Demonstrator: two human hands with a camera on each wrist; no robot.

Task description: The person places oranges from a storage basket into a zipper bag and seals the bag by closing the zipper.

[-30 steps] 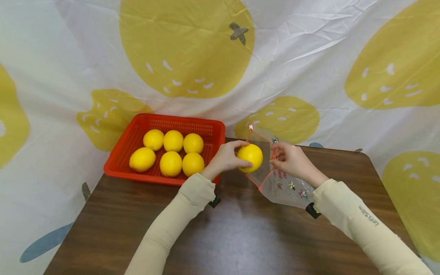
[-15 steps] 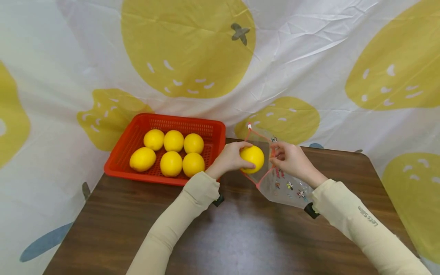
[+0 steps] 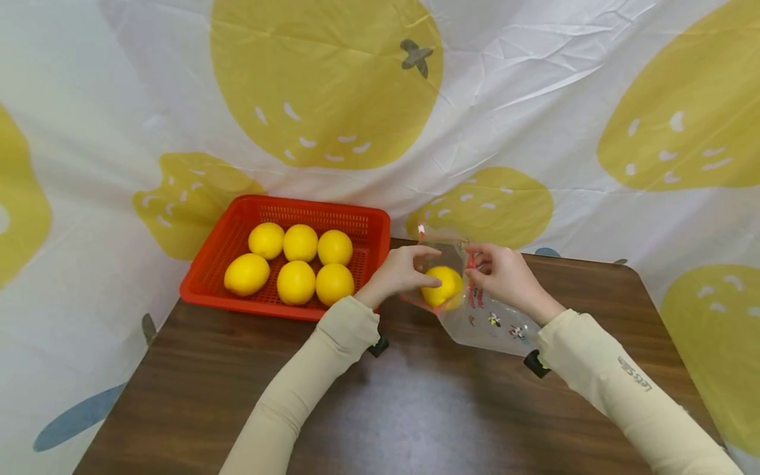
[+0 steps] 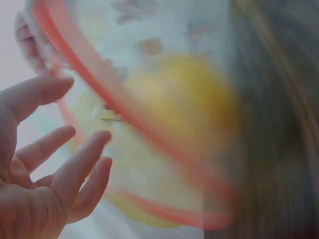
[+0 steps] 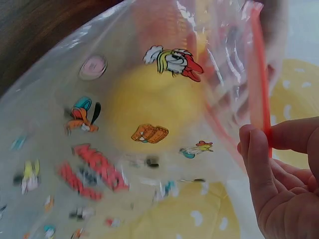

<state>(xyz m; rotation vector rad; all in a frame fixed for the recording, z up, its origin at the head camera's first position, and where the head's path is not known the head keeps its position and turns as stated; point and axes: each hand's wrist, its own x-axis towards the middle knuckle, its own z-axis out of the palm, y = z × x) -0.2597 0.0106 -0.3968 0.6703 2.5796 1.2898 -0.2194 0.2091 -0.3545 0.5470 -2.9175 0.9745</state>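
Note:
A yellow lemon [image 3: 443, 288] sits just inside the mouth of a clear zip bag [image 3: 493, 320] printed with cartoon figures and edged in red. My left hand [image 3: 429, 267] is at the bag's mouth; in the left wrist view its fingers [image 4: 75, 164] are spread and relaxed, apart from the blurred lemon [image 4: 184, 99] behind the red rim. My right hand [image 3: 477, 267] pinches the bag's red rim [image 5: 259, 99] between thumb and forefinger and holds it up above the table. Through the bag's wall the lemon [image 5: 149, 109] shows in the right wrist view.
A red plastic basket [image 3: 249, 305] with several lemons [image 3: 295, 282] stands at the back left of the brown table [image 3: 415, 409]. A white cloth with yellow fruit prints [image 3: 534, 99] hangs behind and around the table.
The left hand carried the lemon right and down into the bag's mouth and let go of it. The bag's mouth dropped lower and tilted around the lemon.

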